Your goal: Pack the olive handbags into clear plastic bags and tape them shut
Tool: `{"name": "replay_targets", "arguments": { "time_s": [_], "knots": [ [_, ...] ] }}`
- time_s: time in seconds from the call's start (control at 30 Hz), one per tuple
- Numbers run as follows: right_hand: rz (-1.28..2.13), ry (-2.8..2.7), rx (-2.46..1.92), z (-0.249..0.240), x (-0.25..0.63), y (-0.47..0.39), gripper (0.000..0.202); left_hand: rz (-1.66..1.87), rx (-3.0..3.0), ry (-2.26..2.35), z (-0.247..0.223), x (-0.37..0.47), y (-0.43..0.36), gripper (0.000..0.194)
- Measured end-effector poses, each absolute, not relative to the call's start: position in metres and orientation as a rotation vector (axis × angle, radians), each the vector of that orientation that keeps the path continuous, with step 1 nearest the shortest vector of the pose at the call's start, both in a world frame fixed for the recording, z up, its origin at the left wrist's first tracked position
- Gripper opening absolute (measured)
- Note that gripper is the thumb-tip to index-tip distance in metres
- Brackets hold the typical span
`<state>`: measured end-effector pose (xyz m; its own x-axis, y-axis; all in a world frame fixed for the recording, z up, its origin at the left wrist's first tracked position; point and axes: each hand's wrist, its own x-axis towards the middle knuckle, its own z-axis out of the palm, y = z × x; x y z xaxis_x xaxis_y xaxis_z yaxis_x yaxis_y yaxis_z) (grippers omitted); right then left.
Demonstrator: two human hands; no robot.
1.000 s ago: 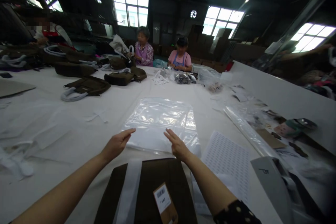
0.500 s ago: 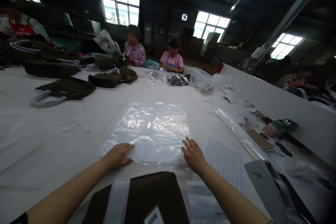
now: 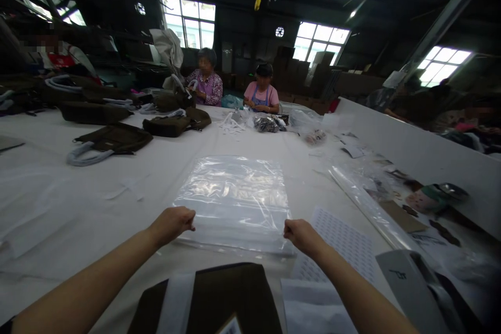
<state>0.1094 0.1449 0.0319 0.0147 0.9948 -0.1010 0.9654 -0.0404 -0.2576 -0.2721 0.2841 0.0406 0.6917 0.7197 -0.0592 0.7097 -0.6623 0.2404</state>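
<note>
A clear plastic bag [image 3: 235, 193] lies flat on the white table in front of me, glossy and slightly wrinkled. At its left edge my left hand [image 3: 174, 225] is closed, the fingers pinching the plastic. My right hand [image 3: 301, 232] is likewise closed on the bag's right edge, near the lower corner. Closer to me lies a dark olive fabric bag [image 3: 235, 292] with a pale strip [image 3: 176, 300] across it and a white label, partly cut off by the frame. It sits between my forearms, and neither hand touches it.
Right of my hand are a printed sheet [image 3: 336, 242], a grey device [image 3: 410, 282] and a long plastic roll [image 3: 364, 203]. A jar [image 3: 436, 195] stands by the white partition [image 3: 415, 141]. Olive handbags [image 3: 113, 138] lie at left. Two people sit across the table.
Both hands have gone from spread fingers resting on the plastic bag to closed grips at its two side edges. The view has tilted slightly upward.
</note>
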Motion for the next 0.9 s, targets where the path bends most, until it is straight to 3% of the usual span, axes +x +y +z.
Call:
{"name": "replay_targets", "arguments": {
  "time_s": [0.2, 0.43, 0.53, 0.73, 0.9],
  "knots": [
    [0.205, -2.223, -2.233, 0.028, 0.08, 0.146, 0.015, 0.073, 2.598, 1.203, 0.05, -0.278, 0.272, 0.038],
    [0.108, -2.175, -2.247, 0.024, 0.05, 0.127, 0.027, 0.35, 2.442, 1.398, 0.035, -0.309, 0.231, 0.027],
    [0.105, -1.972, -2.17, 0.012, 0.044, 0.112, 0.023, 0.54, 2.308, 1.513, 0.027, -0.326, 0.212, 0.025],
    [0.566, -0.915, -1.838, -0.014, 0.058, 0.094, 0.032, 0.988, 1.695, 1.823, 0.018, -0.346, 0.195, 0.033],
    [0.748, -0.692, -1.483, -0.001, 0.044, 0.097, 0.038, 1.248, 1.344, 1.592, 0.051, -0.334, 0.192, 0.032]
  ]
}}
